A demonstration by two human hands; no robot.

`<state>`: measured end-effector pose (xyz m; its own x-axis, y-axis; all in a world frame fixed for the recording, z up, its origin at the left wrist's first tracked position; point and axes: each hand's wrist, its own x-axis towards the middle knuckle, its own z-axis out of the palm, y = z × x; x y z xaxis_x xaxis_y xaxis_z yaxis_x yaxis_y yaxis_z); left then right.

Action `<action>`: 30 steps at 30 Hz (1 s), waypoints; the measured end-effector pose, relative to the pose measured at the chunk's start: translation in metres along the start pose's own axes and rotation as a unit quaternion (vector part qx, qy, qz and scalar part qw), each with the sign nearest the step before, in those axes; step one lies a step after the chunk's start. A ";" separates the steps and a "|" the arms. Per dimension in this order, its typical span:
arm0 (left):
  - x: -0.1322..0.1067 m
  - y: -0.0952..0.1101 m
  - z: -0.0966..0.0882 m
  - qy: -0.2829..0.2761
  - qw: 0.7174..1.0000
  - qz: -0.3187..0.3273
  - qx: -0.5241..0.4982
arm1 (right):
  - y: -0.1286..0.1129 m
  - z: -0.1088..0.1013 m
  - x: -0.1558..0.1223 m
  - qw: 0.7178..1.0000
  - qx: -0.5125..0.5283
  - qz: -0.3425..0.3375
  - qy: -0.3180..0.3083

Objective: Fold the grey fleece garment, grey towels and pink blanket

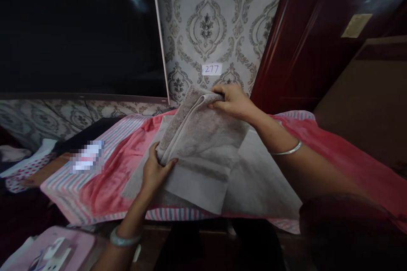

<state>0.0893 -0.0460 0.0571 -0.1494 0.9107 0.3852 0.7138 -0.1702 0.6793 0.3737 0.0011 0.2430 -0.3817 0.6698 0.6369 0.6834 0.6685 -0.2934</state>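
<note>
A folded grey towel [203, 129] with a pale hem is raised at a slant in front of me. My left hand [156, 170] grips its lower left corner, thumb on the near side. At the upper edge, my right hand [233, 100] pinches the folded layers between thumb and fingers. Part of the towel hangs down towards me. Beneath it, more grey cloth [262, 178] lies spread out; whether it is joined to the held part I cannot tell. Under everything is a pink blanket [101, 190] with a striped border.
A large dark television screen [79, 29] stands at the back left. A paper marked 277 [212, 69] is on the patterned wall. Dark red panelling [292, 51] and a brown board [365, 106] stand at right. A pink tray-like surface [79, 241] with small items is at lower left.
</note>
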 end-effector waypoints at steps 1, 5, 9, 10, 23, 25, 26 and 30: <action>0.008 0.004 0.000 -0.024 1.000 0.001 0.008 | 0.004 -0.005 0.000 1.000 -0.007 0.000 0.004; 0.047 0.035 -0.015 -0.047 0.993 0.071 0.085 | 0.030 -0.028 -0.002 0.998 -0.040 0.030 0.044; 0.079 0.084 -0.050 0.098 0.948 0.241 0.184 | 0.049 -0.055 -0.020 0.986 -0.051 0.030 0.157; 0.082 0.092 -0.058 0.124 0.932 0.273 0.204 | 0.049 -0.058 -0.032 0.981 -0.057 0.028 0.184; -0.054 -0.046 0.017 -0.126 0.868 0.414 0.244 | 0.044 0.098 -0.322 0.977 0.032 0.206 0.038; -0.059 -0.042 0.013 -0.125 0.878 0.398 0.233 | 0.045 0.098 -0.323 0.973 0.053 0.217 0.054; -0.058 -0.039 0.008 -0.133 0.884 0.392 0.217 | 0.046 0.096 -0.321 0.970 0.065 0.227 0.061; -0.041 -0.032 -0.012 -0.205 0.911 0.349 0.080 | 0.051 0.086 -0.307 0.930 0.102 0.340 0.091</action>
<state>0.0639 -0.0827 0.0270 0.6232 0.6716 0.4007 0.6325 -0.7342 0.2468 0.4720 -0.1423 -0.0288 0.2193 0.9073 0.3587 0.5888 0.1701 -0.7902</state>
